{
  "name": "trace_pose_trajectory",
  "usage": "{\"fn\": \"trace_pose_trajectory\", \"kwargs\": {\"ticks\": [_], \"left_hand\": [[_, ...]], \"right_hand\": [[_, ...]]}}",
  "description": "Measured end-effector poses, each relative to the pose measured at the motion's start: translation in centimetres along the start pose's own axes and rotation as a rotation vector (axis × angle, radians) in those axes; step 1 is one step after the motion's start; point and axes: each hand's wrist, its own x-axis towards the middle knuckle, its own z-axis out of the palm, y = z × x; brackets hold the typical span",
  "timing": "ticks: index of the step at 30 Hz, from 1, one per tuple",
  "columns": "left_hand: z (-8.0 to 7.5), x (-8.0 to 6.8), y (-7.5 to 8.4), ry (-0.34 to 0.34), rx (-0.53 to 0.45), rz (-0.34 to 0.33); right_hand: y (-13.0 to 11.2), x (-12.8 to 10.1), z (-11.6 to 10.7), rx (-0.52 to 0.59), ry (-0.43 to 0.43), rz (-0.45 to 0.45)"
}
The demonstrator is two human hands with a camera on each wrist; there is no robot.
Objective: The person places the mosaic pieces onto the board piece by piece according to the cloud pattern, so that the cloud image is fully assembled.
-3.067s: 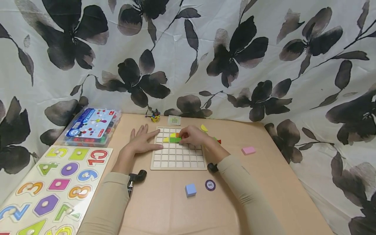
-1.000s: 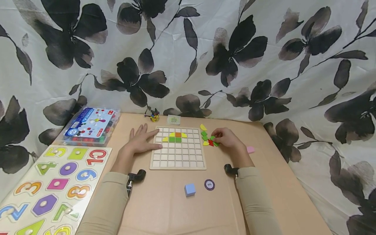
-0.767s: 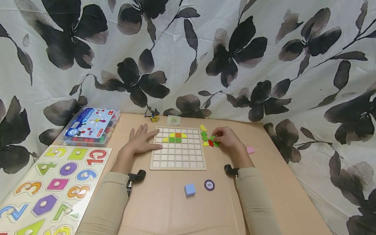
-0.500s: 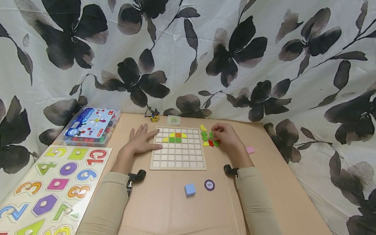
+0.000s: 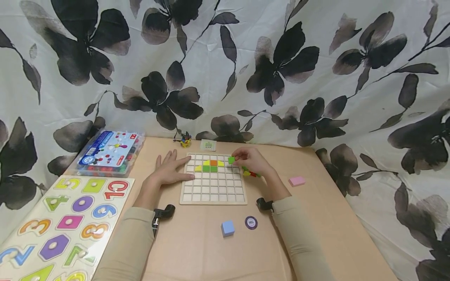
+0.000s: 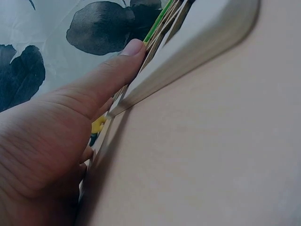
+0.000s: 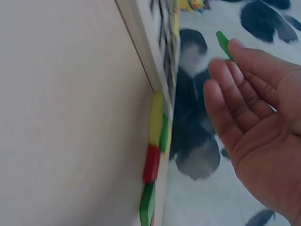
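A green tile (image 5: 231, 160) hangs over the far right part of a gridded board (image 5: 211, 191), pinched along one side in my right grip (image 5: 251, 160); the right wrist view shows it raised, apart from the board. My left grip (image 5: 170, 169) holds nothing, its fingers spread, the thumb resting on the board's left edge. I judge the tile light and stiff, hardly fragile, and perhaps a little slippery if its faces are as smooth as they seem (what it is made of, I cannot tell). The best hold is probably at a side edge, fingertips only, leaving the opposite side free. It looks squarish from above, flat and bright green, and shows as a slim sliver in the right wrist view. On the board sit an orange square (image 5: 213, 163) and two green squares (image 5: 210, 169), flanked by yellow pieces (image 5: 198, 168). Loose on the bench (image 5: 253, 253), just beside the board, lie a yellow piece (image 7: 155, 117) and a red piece (image 7: 151, 164).
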Motion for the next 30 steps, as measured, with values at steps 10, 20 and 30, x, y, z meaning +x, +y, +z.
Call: {"fn": "trace_pose_trajectory", "kwargs": {"ticks": [10,20,30], "left_hand": [[0.1,0.0,-0.2,0.004,-0.012,0.000],[0.1,0.0,0.0,0.006,-0.011,0.002],[0.2,-0.1,0.1,0.013,-0.020,0.003]], "right_hand": [[-1.4,1.7,2.5,-0.102,-0.158,0.037],[-1.9,2.2,3.4,-0.133,-0.232,0.039],[-1.5,1.7,2.7,-0.164,-0.202,0.044]]}}
